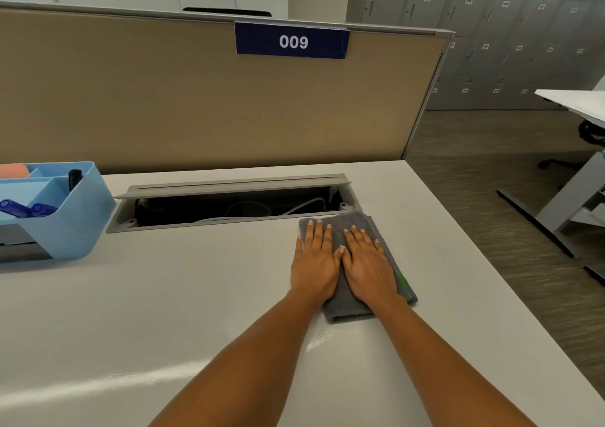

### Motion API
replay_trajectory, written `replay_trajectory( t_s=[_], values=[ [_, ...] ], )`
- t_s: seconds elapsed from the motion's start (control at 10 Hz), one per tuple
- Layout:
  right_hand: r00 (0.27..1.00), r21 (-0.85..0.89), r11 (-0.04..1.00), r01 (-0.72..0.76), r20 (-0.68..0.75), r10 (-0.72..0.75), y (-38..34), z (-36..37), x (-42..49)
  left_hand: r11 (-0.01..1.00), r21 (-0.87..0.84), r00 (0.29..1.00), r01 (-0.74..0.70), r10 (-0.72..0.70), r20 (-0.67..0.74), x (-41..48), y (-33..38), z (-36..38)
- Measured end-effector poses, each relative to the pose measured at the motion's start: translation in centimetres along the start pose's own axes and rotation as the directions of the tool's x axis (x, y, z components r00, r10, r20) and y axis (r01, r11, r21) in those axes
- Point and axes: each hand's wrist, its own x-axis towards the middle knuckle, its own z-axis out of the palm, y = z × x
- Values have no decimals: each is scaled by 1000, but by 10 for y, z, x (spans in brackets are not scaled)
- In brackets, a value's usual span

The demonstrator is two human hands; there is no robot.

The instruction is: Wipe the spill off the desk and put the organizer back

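Observation:
A folded grey cloth [348, 307] lies flat on the white desk [163, 295], just in front of the right end of the cable tray. My left hand [314, 259] and my right hand [368, 261] press down on it side by side, fingers straight. A faint wet streak [319, 338] shines on the desk just below the cloth. The light blue organizer [73, 217] stands at the desk's far left, holding blue markers, a black pen and a pink block.
An open cable tray [229, 208] with its lid raised runs along the back of the desk. A tan partition [196, 105] with a "009" sign rises behind. The desk's right edge drops to carpet; another desk [573, 105] and grey lockers stand at right.

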Motion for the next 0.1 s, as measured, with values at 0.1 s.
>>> replay_trajectory(
  t_s=[0.1],
  values=[
    [998,48,997,-55,-7,56,-2,-1,-12,999,36,994,-34,38,-100,-2,-4,-12]
  ],
)
